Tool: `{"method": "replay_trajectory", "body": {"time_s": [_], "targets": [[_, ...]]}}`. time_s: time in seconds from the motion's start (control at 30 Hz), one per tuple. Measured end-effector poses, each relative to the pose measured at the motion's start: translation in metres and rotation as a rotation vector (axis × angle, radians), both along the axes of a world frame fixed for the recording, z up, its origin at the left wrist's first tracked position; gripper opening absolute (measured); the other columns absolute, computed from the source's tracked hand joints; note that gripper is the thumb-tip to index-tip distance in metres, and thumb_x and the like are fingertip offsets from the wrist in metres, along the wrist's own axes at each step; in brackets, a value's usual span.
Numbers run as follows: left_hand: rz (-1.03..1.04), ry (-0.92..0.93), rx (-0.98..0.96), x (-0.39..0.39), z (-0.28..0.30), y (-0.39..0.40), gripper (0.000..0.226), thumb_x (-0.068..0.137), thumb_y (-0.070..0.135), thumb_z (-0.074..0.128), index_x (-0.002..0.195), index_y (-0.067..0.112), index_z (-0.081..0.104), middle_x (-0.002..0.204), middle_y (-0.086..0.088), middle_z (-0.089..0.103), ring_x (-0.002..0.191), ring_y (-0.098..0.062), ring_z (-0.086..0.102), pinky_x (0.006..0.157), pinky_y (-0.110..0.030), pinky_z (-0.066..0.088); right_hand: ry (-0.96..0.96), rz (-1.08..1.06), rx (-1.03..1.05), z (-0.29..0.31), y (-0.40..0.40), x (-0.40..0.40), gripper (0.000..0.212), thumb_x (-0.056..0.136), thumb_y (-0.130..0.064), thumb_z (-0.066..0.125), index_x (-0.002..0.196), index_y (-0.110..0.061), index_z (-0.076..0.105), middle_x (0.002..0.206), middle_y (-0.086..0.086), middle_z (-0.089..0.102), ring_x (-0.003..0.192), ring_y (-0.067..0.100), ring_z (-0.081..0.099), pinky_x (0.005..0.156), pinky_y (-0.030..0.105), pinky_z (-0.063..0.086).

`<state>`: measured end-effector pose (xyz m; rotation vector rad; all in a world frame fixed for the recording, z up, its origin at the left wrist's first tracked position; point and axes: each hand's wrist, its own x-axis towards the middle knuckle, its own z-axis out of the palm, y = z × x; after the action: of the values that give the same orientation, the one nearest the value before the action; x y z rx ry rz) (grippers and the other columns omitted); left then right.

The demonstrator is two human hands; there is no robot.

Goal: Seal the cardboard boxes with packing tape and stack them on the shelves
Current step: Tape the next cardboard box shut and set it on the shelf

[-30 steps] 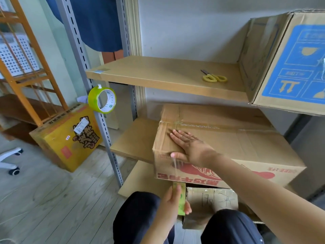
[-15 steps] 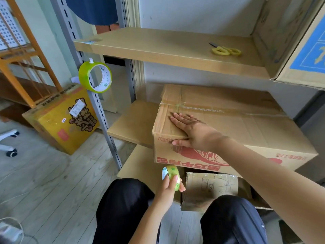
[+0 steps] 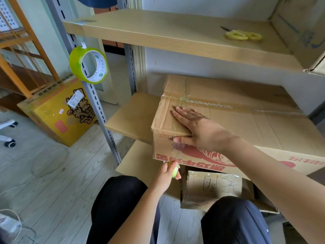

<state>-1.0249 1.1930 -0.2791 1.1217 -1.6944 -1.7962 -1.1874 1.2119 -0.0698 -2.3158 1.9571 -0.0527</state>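
Note:
A long brown cardboard box with red print lies on the middle shelf, its front end overhanging. My right hand lies flat on the box's top near the left corner, thumb pressing clear tape onto the front face. My left hand grips a green roll of packing tape just under the box's lower front edge. A strip of clear tape runs from the roll up the front face to my right thumb.
A second green tape roll hangs on the grey shelf upright. Yellow scissors lie on the upper shelf beside another box. A small taped box sits below. A yellow box stands on the floor at left.
My left hand has risen with the tape roll from below the box up to its lower front edge. My right hand stays flat on the box.

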Motion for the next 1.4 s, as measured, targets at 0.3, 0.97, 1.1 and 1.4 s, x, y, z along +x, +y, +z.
{"method": "replay_trajectory", "body": {"time_s": [0.3, 0.97, 1.1, 1.4], "targets": [[-0.061, 0.016, 0.085, 0.019, 0.041, 0.012, 0.047, 0.087, 0.052, 0.051, 0.124, 0.023, 0.052, 0.127, 0.003, 0.068, 0.123, -0.019, 0.056, 0.113, -0.047, 0.038, -0.023, -0.018, 0.076, 0.044, 0.003, 0.007, 0.087, 0.092, -0.066, 0.043, 0.159, -0.025, 0.006, 0.166, -0.006, 0.004, 0.152, 0.011, 0.005, 0.121, 0.025, 0.005], [-0.060, 0.176, 0.030, 0.079, 0.286, 0.092, 0.041, 0.107, 0.025, 0.039, 0.092, -0.005, 0.062, 0.051, -0.011, 0.064, 0.034, -0.018, 0.055, 0.039, -0.019, 0.044, 0.139, -0.179, -0.160, 0.128, 0.081, 0.075, 0.077, 0.098, -0.065, 0.025, 0.159, -0.023, 0.006, 0.165, 0.005, -0.007, 0.152, 0.024, -0.010, 0.123, 0.049, -0.006], [-0.056, 0.144, -0.084, 0.064, 0.278, 0.077, 0.049, 0.104, 0.044, 0.044, 0.105, 0.001, 0.066, 0.061, -0.009, 0.069, 0.043, -0.019, 0.059, 0.046, -0.024, 0.049, 0.115, -0.137, -0.106, 0.125, 0.084, 0.059, 0.108, 0.072, -0.095, 0.001, 0.156, -0.027, -0.011, 0.162, 0.004, -0.021, 0.148, 0.018, -0.025, 0.120, 0.046, -0.015], [-0.116, 0.305, -0.061, 0.064, 0.144, 0.084, 0.059, 0.098, 0.054, 0.050, 0.104, -0.004, 0.057, 0.062, -0.013, 0.064, 0.055, -0.024, 0.059, 0.072, -0.027, 0.052, 0.137, -0.186, -0.062, 0.137, 0.031, 0.016, 0.113, 0.069, -0.095, 0.022, 0.157, -0.032, -0.008, 0.165, 0.002, -0.012, 0.152, 0.019, -0.010, 0.123, 0.045, -0.006]]}}
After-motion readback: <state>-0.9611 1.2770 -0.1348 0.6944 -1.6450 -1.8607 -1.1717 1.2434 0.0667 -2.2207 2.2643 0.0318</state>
